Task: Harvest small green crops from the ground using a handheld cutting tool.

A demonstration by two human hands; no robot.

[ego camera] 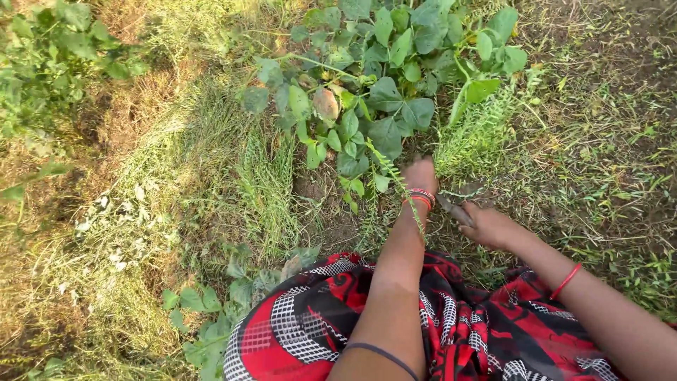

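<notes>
Both hands work low in the grass in front of a squatting person in a red, black and white patterned garment (395, 331). Reaching forward, the left hand (421, 174) is closed around the base of a tuft of feathery green weeds (471, 141), the stems bunched in its fist; red and white bangles (422, 198) circle that wrist. Just beside it, to the right and a little nearer the body, the right hand (490, 226) is clenched on the handle of a small cutting tool whose dull metal blade (453, 210) points toward the foot of the gripped tuft; whether the blade touches the stems cannot be told. A thin red bangle (565, 281) sits on the right forearm. Directly beyond the hands spreads a broad-leaved vine plant (381, 63), its leaves touching the weeds. Cut, paler grass (141, 212) lies in a swath to the left, and another leafy plant (49, 49) stands in the far left corner.
</notes>
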